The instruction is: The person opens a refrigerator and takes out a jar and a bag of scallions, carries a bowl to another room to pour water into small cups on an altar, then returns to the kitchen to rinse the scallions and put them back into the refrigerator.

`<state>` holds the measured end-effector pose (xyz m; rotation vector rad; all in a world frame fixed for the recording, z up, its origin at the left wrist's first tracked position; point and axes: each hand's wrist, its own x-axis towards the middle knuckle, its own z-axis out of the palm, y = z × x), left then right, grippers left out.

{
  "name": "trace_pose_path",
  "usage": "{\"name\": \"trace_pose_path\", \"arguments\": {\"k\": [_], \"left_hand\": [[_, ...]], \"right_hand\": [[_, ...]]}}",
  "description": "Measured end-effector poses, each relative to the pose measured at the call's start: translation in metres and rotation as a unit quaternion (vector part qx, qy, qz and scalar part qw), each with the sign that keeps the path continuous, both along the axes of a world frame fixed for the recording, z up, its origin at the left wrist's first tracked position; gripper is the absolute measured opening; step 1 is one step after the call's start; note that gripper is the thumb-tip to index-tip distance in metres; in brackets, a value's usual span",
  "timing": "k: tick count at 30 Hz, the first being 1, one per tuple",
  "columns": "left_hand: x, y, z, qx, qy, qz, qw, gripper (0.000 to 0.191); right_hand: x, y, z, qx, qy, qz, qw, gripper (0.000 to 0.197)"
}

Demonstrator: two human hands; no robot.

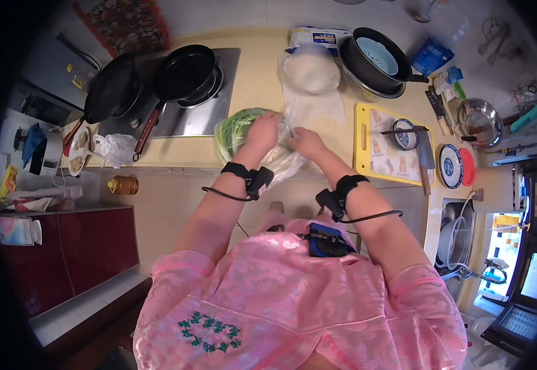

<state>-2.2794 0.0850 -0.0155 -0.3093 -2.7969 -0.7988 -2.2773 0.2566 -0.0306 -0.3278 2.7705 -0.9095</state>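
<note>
A clear plastic bag (287,162) lies at the counter's front edge, with long leafy green vegetables (236,129) inside it. My left hand (264,132) rests on the top of the bag, its fingers curled at the plastic. Just to the right, my right hand (308,143) has its fingertips on the bag's side. Whether either hand pinches the film is hard to make out. Behind the bag, a white bowl-shaped thing (311,71) sits on a thin white sheet (317,108).
On the left, a black frying pan (185,71) stands on the gas stove (171,120). At right, a yellow-rimmed cutting board (362,152) carries a patterned bowl (406,138), chopsticks and a cleaver (425,155). Stacked pans (359,69) stand behind; the sink (453,231) is far right.
</note>
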Motion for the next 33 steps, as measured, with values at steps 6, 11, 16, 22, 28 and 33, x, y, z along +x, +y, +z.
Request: {"name": "trace_pose_path", "arguments": {"k": [6, 11, 16, 22, 28, 33], "left_hand": [[-0.026, -0.022, -0.018, 0.049, -0.108, -0.025, 0.993, 0.011], [-0.033, -0.030, 0.014, 0.152, 0.069, 0.235, 0.957, 0.023], [-0.004, -0.012, 0.002, 0.178, -0.160, -0.034, 0.970, 0.023], [-0.002, -0.040, 0.001, 0.047, -0.143, 0.141, 0.979, 0.016], [-0.002, -0.086, 0.026, 0.064, 0.063, 0.332, 0.939, 0.031], [0.027, -0.018, 0.053, 0.151, -0.093, 0.152, 0.972, 0.036]], "right_hand": [[0.004, 0.003, -0.006, -0.018, -0.031, -0.024, 0.999, 0.027], [-0.003, 0.013, 0.004, -0.062, -0.035, -0.029, 0.997, 0.016], [-0.009, 0.016, 0.011, -0.201, -0.077, -0.043, 0.976, 0.018], [-0.032, 0.057, -0.010, -0.203, -0.063, -0.031, 0.977, 0.013], [-0.032, 0.078, -0.001, -0.119, 0.060, -0.150, 0.980, 0.007], [-0.021, 0.024, 0.045, -0.194, 0.145, 0.133, 0.961, 0.010]]}}
